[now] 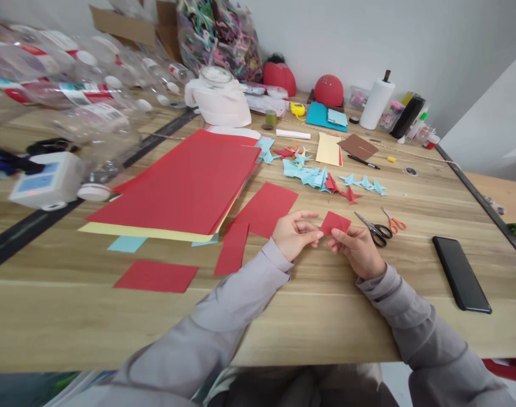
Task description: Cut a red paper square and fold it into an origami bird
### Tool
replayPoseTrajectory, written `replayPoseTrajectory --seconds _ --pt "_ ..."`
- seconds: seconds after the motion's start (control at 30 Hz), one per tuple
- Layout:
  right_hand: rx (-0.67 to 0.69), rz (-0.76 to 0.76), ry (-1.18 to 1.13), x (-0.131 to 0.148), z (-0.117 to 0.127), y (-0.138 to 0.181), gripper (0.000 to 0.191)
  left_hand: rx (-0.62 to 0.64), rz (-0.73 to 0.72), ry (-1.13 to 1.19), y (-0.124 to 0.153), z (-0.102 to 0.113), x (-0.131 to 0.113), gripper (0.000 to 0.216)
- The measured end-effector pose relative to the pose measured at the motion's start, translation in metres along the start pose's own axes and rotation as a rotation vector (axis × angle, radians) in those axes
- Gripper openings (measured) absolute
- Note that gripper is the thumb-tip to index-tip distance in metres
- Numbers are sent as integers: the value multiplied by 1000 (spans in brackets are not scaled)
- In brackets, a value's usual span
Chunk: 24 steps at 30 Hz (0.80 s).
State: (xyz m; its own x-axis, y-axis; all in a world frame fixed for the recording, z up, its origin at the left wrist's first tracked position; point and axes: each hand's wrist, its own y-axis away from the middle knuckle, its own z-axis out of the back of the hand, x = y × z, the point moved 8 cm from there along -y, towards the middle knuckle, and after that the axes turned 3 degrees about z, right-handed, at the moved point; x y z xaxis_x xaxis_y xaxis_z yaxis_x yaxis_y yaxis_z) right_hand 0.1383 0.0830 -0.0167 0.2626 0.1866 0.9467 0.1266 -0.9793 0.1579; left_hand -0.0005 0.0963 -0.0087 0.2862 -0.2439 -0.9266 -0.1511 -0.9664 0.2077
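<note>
Both my hands hold a small folded red paper square [335, 222] just above the wooden table [283, 316]. My left hand [295, 233] pinches its left corner between thumb and fingers. My right hand [358, 249] grips its lower right edge, fingers curled under. Grey sleeves cover both arms. A red paper strip [264, 209] lies just left of my left hand. Orange-and-black scissors [381, 227] rest on the table right of my right hand.
A stack of red and yellow sheets [181, 189] lies to the left, with red offcuts [156, 276] near it. Several folded blue and red paper figures [321, 178] sit behind my hands. A black phone [460, 272] lies at right. Plastic bottles [80, 85] crowd the far left.
</note>
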Motion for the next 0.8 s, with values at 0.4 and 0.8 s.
replayPoseTrajectory --seconds 0.4,0.8 --pt "35 53 45 -1 -2 -1 25 -104 -58 96 -5 12 -1 51" --pt "58 39 100 -6 -5 -1 24 -43 -96 -3 1 4 -11 45"
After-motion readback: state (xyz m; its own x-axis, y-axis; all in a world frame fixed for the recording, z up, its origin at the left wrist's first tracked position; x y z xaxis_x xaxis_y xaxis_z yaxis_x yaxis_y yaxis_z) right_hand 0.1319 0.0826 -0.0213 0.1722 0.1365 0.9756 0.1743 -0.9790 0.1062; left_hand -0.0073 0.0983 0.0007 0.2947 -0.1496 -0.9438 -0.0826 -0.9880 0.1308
